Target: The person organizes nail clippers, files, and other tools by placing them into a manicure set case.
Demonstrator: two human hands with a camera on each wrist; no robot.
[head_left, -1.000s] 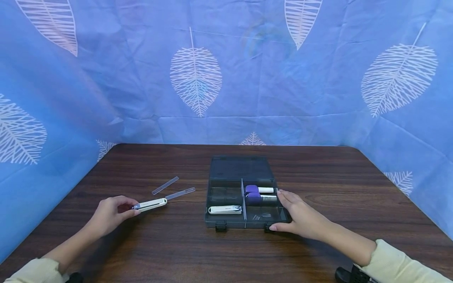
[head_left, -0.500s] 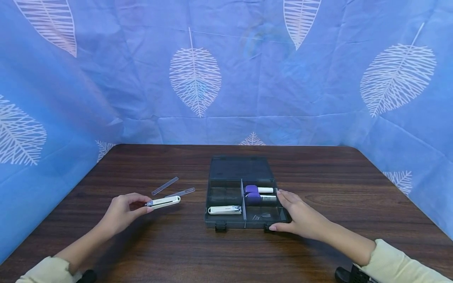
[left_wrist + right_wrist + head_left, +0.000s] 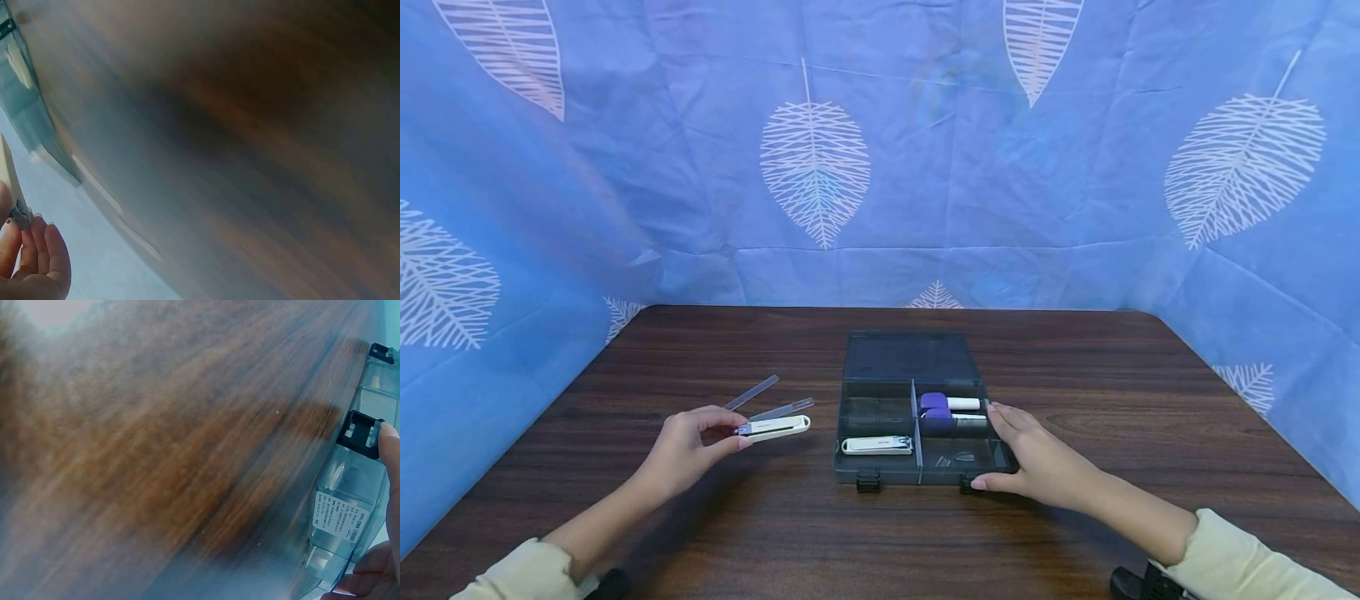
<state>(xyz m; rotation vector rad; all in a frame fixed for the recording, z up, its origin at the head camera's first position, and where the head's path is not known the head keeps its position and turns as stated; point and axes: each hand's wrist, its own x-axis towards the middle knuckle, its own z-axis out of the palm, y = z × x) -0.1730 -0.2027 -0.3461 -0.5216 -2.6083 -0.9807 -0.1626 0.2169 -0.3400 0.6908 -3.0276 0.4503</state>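
We pinch the white nail clipper in our left hand, short of the organizer box; our right hand, fingers straight, braces its right edge.

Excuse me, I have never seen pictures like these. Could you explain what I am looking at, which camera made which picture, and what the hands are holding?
There is no machine here: a person works with two bare hands at a dark wooden table, wearing three cameras. The wide picture comes from a camera on the head, looking forward and down. The two blurry close pictures come from cameras on the wrists.

The left hand pinches one end of a white nail clipper and holds it just above the table. Beside it lie two clear thin strips. What they are I cannot tell.

The right hand rests on the right side of an open grey plastic box; its thumb touches the black latch. In the box lie a second white nail clipper and two purple-capped items.
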